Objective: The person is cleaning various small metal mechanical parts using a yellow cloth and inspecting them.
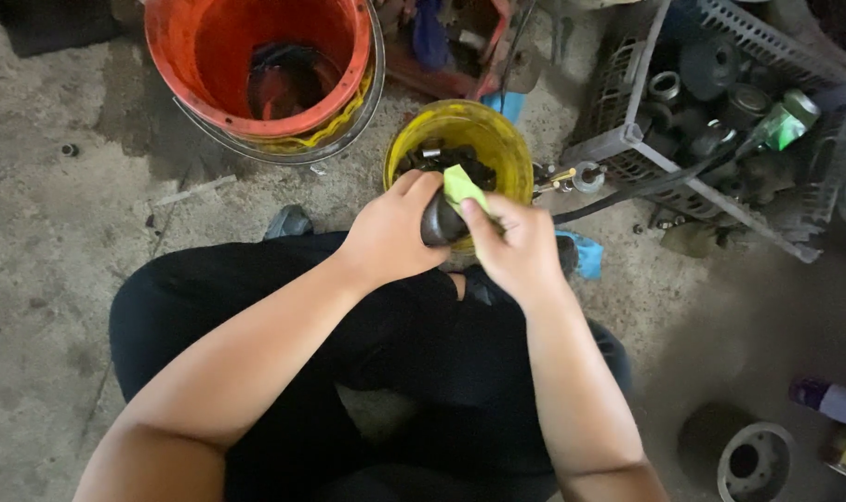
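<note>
Concrete floor (60, 270), stained and gritty, carries everything; the person sits low on it in dark trousers, knees spread, both forearms reaching forward. Nearest, at the lower right edge of the floor, a grey metal ring part (756, 460) lies flat, with a purple-capped can (832, 402) beside it, cut off by the frame. Left hand (390, 232) curls closed around a dark rounded metal part (440, 223), most of which is hidden behind the fingers, so its shape is hard to make out. Right hand (519, 249) pinches a green cloth or pad (464, 189) between thumb and fingers and presses it against the top of that part. Both hands meet just above the near rim of a small yellow bucket (497, 139), which holds dark, indistinct small pieces. A blue scrap (588, 256) shows just right of the right hand. Farther left stands a large orange bucket (186, 65) with dark liquid at its bottom. At the far right corner, a grey plastic crate (627, 139) holds greasy round metal parts and a green-labelled can (784, 123); a black hose (646, 189) runs out of it.
</note>
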